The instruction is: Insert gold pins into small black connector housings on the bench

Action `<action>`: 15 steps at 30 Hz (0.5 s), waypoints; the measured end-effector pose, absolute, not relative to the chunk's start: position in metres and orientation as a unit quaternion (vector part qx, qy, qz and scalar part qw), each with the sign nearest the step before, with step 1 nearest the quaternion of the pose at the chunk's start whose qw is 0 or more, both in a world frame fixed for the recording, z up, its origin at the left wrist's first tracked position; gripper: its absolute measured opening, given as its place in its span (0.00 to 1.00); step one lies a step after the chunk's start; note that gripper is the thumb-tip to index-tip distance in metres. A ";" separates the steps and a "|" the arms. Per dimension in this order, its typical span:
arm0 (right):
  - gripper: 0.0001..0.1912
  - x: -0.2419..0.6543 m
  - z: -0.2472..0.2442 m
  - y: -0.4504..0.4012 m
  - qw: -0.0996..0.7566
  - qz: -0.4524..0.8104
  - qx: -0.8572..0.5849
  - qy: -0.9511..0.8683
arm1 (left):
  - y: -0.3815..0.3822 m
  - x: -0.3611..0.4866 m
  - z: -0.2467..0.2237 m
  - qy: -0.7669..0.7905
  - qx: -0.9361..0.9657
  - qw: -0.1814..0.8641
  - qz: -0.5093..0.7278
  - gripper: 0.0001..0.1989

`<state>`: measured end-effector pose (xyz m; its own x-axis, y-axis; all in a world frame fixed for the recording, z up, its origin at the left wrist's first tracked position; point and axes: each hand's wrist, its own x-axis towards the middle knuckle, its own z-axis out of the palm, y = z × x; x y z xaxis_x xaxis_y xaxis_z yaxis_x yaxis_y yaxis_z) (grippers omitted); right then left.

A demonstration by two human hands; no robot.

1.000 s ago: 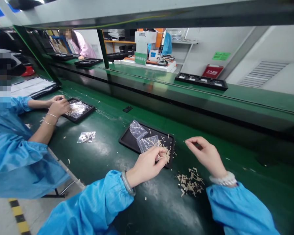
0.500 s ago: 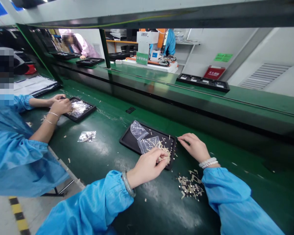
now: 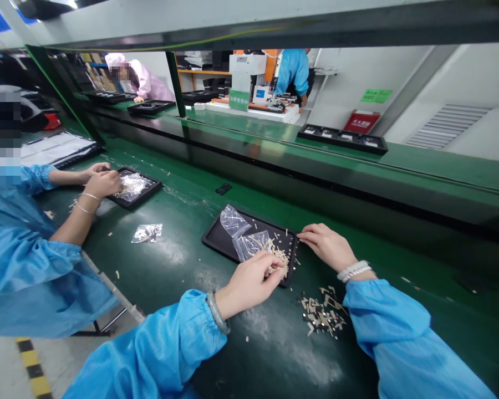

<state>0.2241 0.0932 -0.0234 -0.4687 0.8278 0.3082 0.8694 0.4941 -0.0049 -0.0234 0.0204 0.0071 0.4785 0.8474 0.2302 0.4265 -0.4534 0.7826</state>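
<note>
My left hand [image 3: 253,282] hangs over the near right corner of a black tray [image 3: 216,242], its fingers curled together above a heap of small cream strips [image 3: 279,256]. Whatever it pinches is too small to make out. At the tray's right edge, the thumb and forefinger of my right hand [image 3: 330,246] are pressed together; any piece between them cannot be made out. Two clear plastic bags [image 3: 234,220] lie in the tray, the nearer one beside the strips. Below my right hand, a pile of cream and black bits [image 3: 322,313] is spread on the green table.
To the left, a co-worker's hands [image 3: 102,180] work over another black tray [image 3: 143,195]. A small clear bag [image 3: 147,233] lies between the two trays. Behind them are a small black plate [image 3: 223,189] and a raised ledge holding a long black tray [image 3: 343,138].
My right hand has shifted slightly left, closer to the tray's edge. My left hand stays nearly still. Behind the machine, a person in blue has come further into view.
</note>
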 end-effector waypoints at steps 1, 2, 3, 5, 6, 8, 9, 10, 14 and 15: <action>0.13 0.224 -0.022 0.093 0.133 -0.076 -0.496 -0.855 | 0.020 -0.023 0.007 0.402 0.792 0.333 0.315 0.08; 0.13 0.223 -0.021 0.093 0.130 -0.075 -0.496 -0.855 | 0.020 -0.023 0.006 0.402 0.793 0.333 0.314 0.08; 0.13 0.223 -0.020 0.093 0.129 -0.074 -0.496 -0.856 | 0.020 -0.023 0.006 0.402 0.793 0.333 0.313 0.08; 0.13 0.224 -0.019 0.093 0.129 -0.068 -0.496 -0.856 | 0.020 -0.023 0.005 0.402 0.794 0.331 0.313 0.08; 0.13 0.225 -0.019 0.093 0.130 -0.064 -0.496 -0.856 | 0.021 -0.023 0.004 0.402 0.795 0.331 0.313 0.08; 0.13 0.226 -0.020 0.093 0.138 -0.053 -0.497 -0.855 | 0.021 -0.023 0.004 0.398 0.796 0.329 0.315 0.08; 0.13 0.227 -0.021 0.094 0.145 -0.046 -0.500 -0.853 | 0.021 -0.023 0.004 0.396 0.797 0.328 0.316 0.08; 0.13 0.228 -0.022 0.094 0.154 -0.040 -0.505 -0.848 | 0.020 -0.023 0.004 0.395 0.798 0.327 0.316 0.08; 0.14 0.233 -0.017 0.090 0.211 -0.019 -0.541 -0.814 | 0.020 -0.023 0.005 0.392 0.808 0.309 0.315 0.08; 0.15 0.233 -0.014 0.086 0.225 -0.017 -0.551 -0.803 | 0.019 -0.023 0.005 0.388 0.813 0.300 0.313 0.08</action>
